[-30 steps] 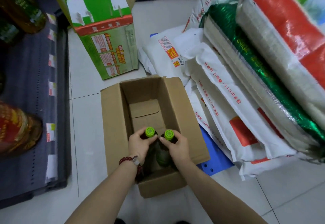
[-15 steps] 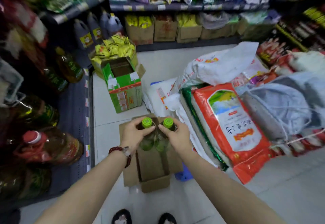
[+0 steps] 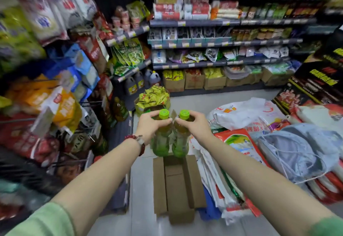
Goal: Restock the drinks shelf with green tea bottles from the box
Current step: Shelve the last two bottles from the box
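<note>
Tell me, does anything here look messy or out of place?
Yes. Big sacks lie heaped on the aisle floor at the right instead of on shelves, with a pale blue cloth dumped over them. The bottles look intact and capped.

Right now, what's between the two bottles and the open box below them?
Nothing: in the head view both green tea bottles hang in the hands above the cardboard box, with only open air between.
</note>
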`<state>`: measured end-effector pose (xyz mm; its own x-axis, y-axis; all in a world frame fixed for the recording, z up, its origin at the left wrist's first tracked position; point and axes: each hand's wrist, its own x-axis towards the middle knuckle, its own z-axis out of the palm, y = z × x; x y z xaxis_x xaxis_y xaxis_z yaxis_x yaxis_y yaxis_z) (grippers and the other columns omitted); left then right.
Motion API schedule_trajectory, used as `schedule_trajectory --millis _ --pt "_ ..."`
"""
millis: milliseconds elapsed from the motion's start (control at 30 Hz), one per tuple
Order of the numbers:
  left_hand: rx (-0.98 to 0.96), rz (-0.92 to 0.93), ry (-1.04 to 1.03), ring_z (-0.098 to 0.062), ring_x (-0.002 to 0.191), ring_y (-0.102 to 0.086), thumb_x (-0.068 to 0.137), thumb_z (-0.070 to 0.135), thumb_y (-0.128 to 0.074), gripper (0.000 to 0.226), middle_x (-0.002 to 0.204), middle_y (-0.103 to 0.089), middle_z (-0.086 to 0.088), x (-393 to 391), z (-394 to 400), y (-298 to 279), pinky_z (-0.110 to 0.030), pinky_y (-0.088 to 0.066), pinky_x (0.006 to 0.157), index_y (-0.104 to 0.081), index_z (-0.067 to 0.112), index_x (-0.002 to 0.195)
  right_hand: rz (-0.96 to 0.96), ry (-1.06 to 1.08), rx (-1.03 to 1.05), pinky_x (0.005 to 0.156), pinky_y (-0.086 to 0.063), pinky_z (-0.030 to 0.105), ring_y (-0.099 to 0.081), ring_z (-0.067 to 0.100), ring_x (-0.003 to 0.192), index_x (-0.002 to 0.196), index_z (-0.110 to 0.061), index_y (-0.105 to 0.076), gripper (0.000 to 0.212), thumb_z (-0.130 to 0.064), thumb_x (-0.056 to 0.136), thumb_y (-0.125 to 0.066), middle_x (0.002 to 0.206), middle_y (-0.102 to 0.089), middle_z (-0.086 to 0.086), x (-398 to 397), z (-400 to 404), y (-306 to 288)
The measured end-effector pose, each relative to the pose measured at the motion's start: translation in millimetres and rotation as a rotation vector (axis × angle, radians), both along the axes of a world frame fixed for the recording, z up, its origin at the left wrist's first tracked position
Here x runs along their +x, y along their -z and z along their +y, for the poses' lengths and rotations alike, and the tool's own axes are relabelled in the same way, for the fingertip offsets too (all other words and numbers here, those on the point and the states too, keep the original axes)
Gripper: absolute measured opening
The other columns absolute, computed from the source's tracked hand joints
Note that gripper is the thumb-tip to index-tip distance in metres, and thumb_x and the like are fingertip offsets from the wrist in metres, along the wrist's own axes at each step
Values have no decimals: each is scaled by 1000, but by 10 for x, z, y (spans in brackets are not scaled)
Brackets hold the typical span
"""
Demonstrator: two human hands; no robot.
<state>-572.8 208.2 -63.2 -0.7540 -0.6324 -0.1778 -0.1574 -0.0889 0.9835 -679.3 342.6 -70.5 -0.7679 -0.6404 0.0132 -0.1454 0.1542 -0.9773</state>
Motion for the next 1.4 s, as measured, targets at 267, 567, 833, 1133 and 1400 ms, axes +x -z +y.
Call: schedule_trajectory --millis 267,567,833,1133,1400 --pt "64 74 -180 -23 86 -72 62 9 -86 45 98 -74 -14 689 110 -489 -36 -59 80 -73 4 104 -22 -144 -54 82 -54 40 -62 13 77 79 -16 -73 10 -16 74 -81 77 -71 -4 470 -83 -443" --pt "101 132 -234 -22 74 -69 64 6 -84 16 77 -76 -5 1639 -98 -736 -39 -58 80 -78 14 77 29 -211 -65 91 -53 54 -64 20 84 89 -3 -73 26 -21 73 -82 96 -75 19 1355 -356 -662" --pt "148 225 -158 -17 61 -71 66 0 -82 18 73 -76 -6 2684 -526 -859 -24 -56 54 -76 7 81 34 -139 -122 89 -54 57 -67 25 83 78 -14 -76 9 -21 74 -81 87 -76 13 2499 -702 -868" --pt "120 171 -79 -21 71 -72 65 3 -83 30 85 -77 -11 3829 -973 -961 -32 -59 69 -75 6 94 0 -135 -81 85 -57 32 -68 13 83 82 -15 -75 12 -17 73 -82 86 -76 0 3625 -1051 -1043" --pt "121 150 -189 -20 71 -74 65 8 -84 21 81 -78 -7 4571 -1268 -942 -25 -56 55 -78 15 84 14 -216 -73 83 -56 31 -65 12 78 80 -13 -75 11 -16 73 -82 81 -74 0 4279 -1497 -1033"
